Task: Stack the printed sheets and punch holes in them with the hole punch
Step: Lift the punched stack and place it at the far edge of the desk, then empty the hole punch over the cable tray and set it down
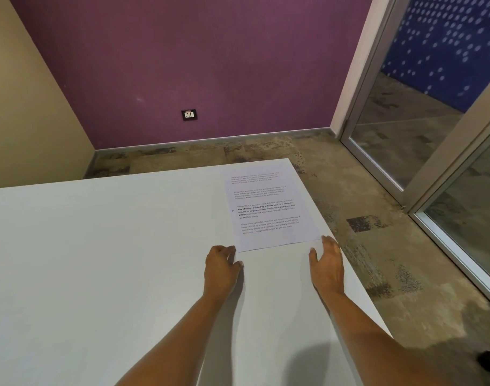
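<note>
- Printed sheets [266, 207] are lying by the table's [99, 260] far right corner.
- Left hand [223, 264] is touching their near-left corner, fingers loosely bent.
- Right hand [327, 264] is reaching their near-right corner, fingers straight.

1. The bare left grip [223, 267], palm down with fingers loosely bent, sits at the near left corner of the white printed paper sheet [268, 207].
2. The bare right grip [327, 263], fingers straight and thumb spread, reaches the sheet's near right corner.
3. The left forearm [182, 330] and right forearm [377, 338] stretch toward the sheet.

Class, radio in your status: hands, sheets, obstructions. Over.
Left hand, right hand open at near corners of printed sheets. Sheets flat on table. Hole punch not in view. Nothing in the way.
</note>
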Action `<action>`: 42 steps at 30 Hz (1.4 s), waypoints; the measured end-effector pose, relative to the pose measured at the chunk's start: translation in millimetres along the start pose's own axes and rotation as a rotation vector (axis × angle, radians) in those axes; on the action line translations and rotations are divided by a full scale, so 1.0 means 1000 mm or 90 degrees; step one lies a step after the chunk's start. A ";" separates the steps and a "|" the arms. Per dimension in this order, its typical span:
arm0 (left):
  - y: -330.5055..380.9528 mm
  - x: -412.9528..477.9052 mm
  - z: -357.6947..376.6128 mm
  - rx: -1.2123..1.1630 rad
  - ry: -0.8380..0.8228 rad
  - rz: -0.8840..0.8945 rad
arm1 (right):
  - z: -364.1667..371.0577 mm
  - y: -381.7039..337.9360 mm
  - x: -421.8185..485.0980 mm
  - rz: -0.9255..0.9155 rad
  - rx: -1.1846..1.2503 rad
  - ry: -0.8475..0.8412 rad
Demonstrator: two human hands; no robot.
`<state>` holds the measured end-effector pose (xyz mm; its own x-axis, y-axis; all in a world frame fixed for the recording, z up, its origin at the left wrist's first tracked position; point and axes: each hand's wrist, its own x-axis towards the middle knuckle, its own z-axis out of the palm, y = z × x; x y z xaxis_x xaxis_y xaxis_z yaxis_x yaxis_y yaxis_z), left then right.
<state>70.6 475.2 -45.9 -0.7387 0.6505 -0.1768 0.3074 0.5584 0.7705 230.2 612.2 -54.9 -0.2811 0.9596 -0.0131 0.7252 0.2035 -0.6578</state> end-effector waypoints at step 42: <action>-0.268 -0.266 -0.344 -0.114 0.300 -0.173 | 0.119 -0.171 -0.383 -0.232 -0.336 -0.362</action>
<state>-21.5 -24.2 5.4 -0.9773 0.1729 -0.1224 -0.0072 0.5505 0.8348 138.5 186.7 -27.0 -0.7239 0.6017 -0.3376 0.6861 0.6794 -0.2601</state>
